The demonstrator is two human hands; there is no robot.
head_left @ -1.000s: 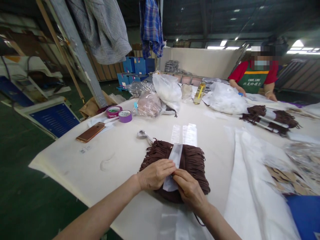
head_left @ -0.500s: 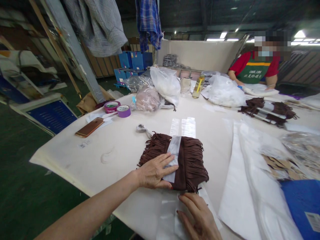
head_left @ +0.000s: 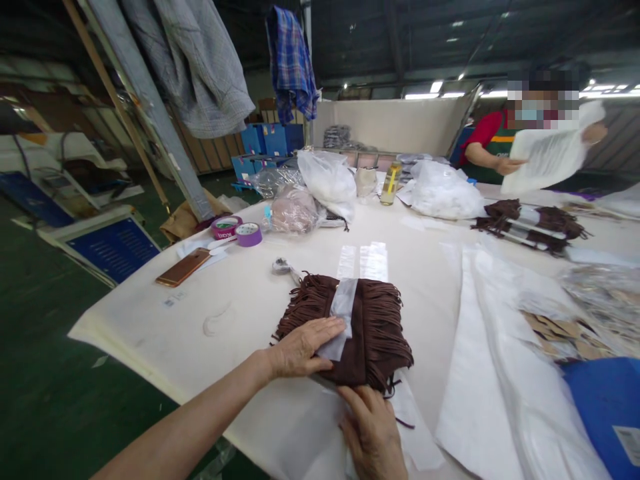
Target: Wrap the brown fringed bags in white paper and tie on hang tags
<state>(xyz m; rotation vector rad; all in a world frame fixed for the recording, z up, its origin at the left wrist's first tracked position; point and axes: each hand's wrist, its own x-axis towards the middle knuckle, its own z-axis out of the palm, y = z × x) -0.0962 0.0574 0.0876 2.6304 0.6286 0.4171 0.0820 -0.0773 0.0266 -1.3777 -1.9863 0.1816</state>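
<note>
A dark brown fringed bag (head_left: 373, 320) lies on the white table with a strip of pale wrapping film (head_left: 345, 300) across its middle. My left hand (head_left: 300, 347) rests flat on the bag's left side, fingers stretched over the film. At the near edge, my right hand (head_left: 373, 430) has its fingers curled against the bag; the fingertips are partly hidden there. A white strip (head_left: 417, 427) sticks out from beneath the bag at the lower right. Beyond its far edge lie white packets (head_left: 374, 260). A small wrapped metal piece (head_left: 281, 267) sits by the far left corner.
To the left are a phone (head_left: 184, 267) and a purple tape roll (head_left: 249, 234). Plastic-wrapped goods (head_left: 295, 208) and a bottle (head_left: 391, 183) stand farther back. White sheets (head_left: 480, 373) and a blue package (head_left: 607, 407) lie right. Across the table, a co-worker (head_left: 487, 143) holds a white sheet.
My right hand has moved left and up to the bag's near edge. My left hand has slid slightly left on the film. The co-worker has raised a white sheet off the table.
</note>
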